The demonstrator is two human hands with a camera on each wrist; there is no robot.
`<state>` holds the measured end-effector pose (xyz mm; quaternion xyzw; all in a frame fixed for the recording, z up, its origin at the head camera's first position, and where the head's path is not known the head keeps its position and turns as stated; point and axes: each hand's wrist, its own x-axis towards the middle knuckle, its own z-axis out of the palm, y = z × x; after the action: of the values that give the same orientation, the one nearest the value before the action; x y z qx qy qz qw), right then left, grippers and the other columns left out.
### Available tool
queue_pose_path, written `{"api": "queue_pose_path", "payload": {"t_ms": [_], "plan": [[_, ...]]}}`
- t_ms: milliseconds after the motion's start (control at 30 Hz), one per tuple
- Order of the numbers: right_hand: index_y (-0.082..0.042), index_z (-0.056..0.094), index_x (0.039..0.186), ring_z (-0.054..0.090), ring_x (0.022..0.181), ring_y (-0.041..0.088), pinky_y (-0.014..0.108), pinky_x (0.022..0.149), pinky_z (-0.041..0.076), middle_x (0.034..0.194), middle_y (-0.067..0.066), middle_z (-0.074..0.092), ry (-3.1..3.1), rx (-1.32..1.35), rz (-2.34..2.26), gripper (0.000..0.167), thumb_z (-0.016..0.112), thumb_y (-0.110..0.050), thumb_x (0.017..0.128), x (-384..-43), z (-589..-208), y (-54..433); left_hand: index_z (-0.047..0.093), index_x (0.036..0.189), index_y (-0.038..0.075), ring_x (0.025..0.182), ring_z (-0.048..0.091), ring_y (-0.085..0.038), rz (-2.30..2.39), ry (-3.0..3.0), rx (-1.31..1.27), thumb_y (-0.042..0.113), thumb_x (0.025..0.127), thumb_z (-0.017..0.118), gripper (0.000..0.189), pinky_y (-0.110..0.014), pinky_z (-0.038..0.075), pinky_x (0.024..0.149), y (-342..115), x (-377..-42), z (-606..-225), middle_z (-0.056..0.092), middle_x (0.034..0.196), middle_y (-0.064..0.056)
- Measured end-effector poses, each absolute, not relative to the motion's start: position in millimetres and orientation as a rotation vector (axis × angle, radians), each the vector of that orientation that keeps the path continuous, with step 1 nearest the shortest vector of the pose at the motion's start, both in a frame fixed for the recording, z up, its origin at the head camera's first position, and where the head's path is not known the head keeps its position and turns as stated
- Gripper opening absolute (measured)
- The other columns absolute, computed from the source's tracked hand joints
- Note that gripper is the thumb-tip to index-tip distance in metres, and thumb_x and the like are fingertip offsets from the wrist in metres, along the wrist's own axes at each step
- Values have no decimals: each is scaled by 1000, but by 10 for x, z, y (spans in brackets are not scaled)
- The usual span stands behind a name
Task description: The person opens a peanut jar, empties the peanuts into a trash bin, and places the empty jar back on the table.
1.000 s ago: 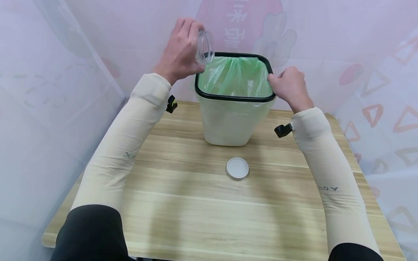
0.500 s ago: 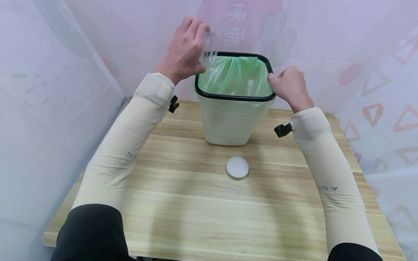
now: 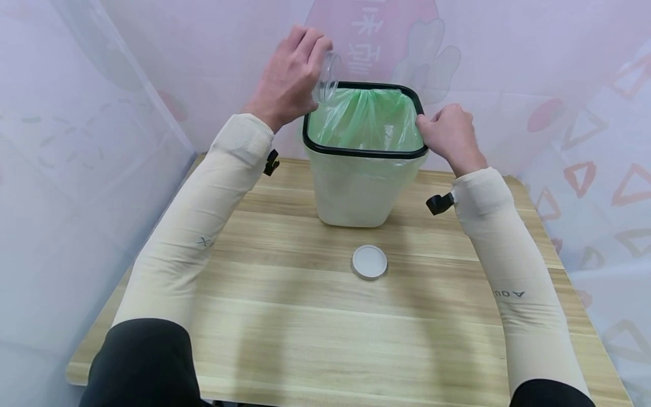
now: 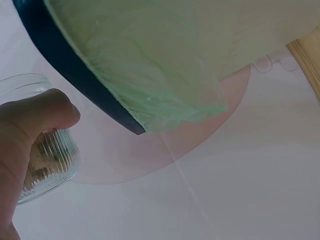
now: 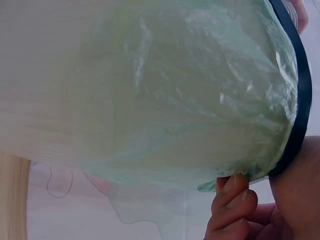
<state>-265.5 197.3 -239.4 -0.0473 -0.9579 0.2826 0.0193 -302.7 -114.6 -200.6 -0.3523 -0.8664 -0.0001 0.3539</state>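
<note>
My left hand grips a clear glass jar, tilted with its mouth toward the bin opening at the left of the rim. In the left wrist view the ribbed glass jar shows the thumb across it; fingers behind it are hidden. A pale trash bin stands on the table, lined with a green plastic bag under a black rim. At the bin's right side my right hand holds the rim, with curled fingers below it against the bag in the right wrist view.
A round white lid lies on the wooden table in front of the bin. Printed fabric walls enclose the table at the back and sides. Both wrists carry small black cameras.
My left hand has shifted slightly right with the jar, and the jar's mouth has turned further down over the bin's rim. My right hand and the lid stay in place.
</note>
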Motion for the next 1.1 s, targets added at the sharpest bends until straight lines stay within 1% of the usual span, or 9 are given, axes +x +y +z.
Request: {"api": "queue_pose_path", "payload": {"t_ms": [167,467,533,633,700,800,967,1100], "plan": [[-17,46,50,32,48,13,28,43,29,46,-8,34,-2971,-146,868,59,47,-43,103,-2657,-2392,1971,53,134,-8,124,52,-39,61,-2211,-922,-5,79,65,56,-43,50,111,-1140,-3024,-2014,60,131,-23],[-16,46,49,31,47,13,28,43,29,45,-9,33,-2966,-146,879,60,48,-44,103,-2654,-2397,1967,53,135,-8,124,53,-37,219,-2158,-923,-7,84,57,52,-40,50,112,-1091,-3017,-2020,60,130,-21],[-16,45,49,31,47,13,28,43,29,45,-9,33,-2967,-145,878,60,48,-44,103,-2650,-2396,1962,53,135,-8,124,54,-37,223,-2153,-924,-8,84,53,51,-40,50,112,-1084,-3021,-2022,60,130,-22],[-16,45,49,32,48,13,28,43,29,45,-9,33,-2968,-141,871,60,48,-43,103,-2647,-2397,1957,55,134,-9,124,54,-37,202,-2139,-934,-10,87,42,49,-40,51,111,-1078,-3027,-2028,61,129,-22],[-17,46,49,32,48,13,28,43,29,45,-9,33,-2969,-138,867,60,48,-43,103,-2648,-2396,1957,55,133,-9,124,55,-38,183,-2128,-940,-11,89,35,49,-40,51,112,-1074,-3029,-2033,62,129,-22],[-17,46,49,32,48,13,28,43,28,46,-9,33,-2967,-137,867,59,48,-43,102,-2650,-2396,1958,56,134,-8,124,56,-37,171,-2109,-939,-11,95,30,47,-40,52,113,-1066,-3029,-2039,63,129,-21],[-17,47,49,31,48,13,28,43,28,46,-9,34,-2965,-135,873,59,48,-42,102,-2649,-2397,1961,58,135,-7,124,58,-36,200,-2058,-935,-13,98,29,47,-39,51,114,-1045,-3037,-2045,65,129,-20],[-16,48,50,32,49,13,28,43,29,46,-9,34,-2966,-144,879,59,48,-42,102,-2645,-2394,1965,58,136,-6,125,59,-36,232,-2032,-946,-14,97,32,48,-38,51,116,-1027,-3041,-2057,66,130,-19]]}}
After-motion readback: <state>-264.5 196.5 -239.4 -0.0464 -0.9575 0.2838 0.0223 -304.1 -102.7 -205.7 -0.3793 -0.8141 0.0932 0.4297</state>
